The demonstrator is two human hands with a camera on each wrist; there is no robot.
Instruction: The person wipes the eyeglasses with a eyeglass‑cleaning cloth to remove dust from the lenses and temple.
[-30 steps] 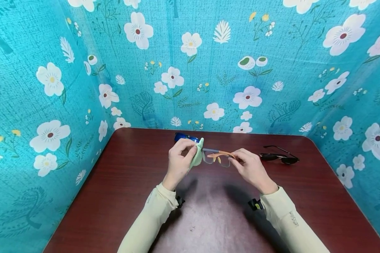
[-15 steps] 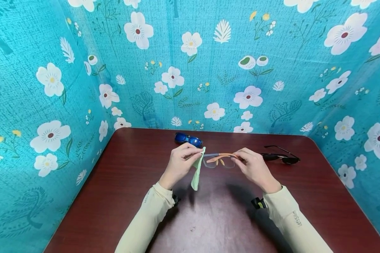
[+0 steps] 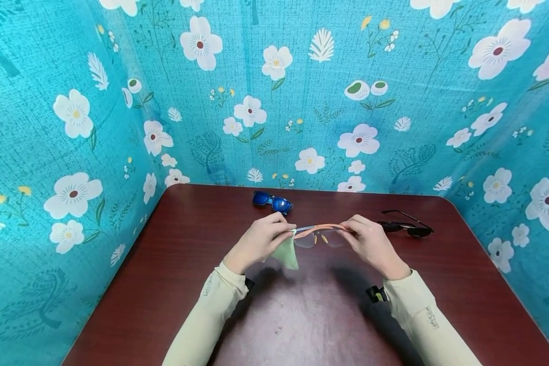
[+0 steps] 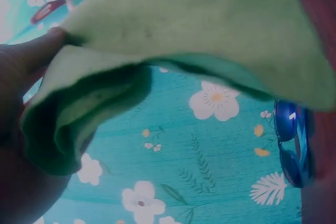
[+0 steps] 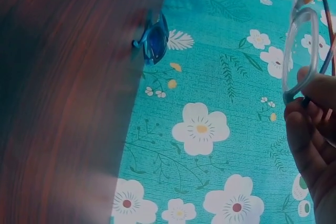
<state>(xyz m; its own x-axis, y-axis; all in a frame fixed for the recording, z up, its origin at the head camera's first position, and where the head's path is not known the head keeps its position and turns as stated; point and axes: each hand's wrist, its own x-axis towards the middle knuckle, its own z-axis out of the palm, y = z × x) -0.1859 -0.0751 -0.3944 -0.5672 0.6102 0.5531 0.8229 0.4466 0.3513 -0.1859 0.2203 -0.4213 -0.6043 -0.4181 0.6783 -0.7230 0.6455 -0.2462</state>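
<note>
Eyeglasses (image 3: 305, 240) with clear lenses and orange temples are held up over the table, temples folded across the lenses. My right hand (image 3: 370, 246) pinches them at their right corner; the right wrist view shows the thumb at the clear rim (image 5: 287, 69). At the opposite end, my left hand (image 3: 260, 240) pinches a light green cloth (image 3: 287, 254) against the left corner of the frame. The cloth hangs below those fingers and fills much of the left wrist view, its folds (image 4: 199, 19) hiding most of the glasses there.
Blue-lensed sunglasses (image 3: 272, 202) lie at the table's back edge, beyond my left hand. Black sunglasses (image 3: 404, 229) with one temple raised lie just right of my right hand. The dark red table (image 3: 178, 274) is enclosed by a teal floral curtain (image 3: 274, 117).
My left hand has lowered slightly, and the cloth, earlier bunched up beside the left lens, now hangs beneath the fingers. The glasses have tipped a little. The blue sunglasses are fully uncovered.
</note>
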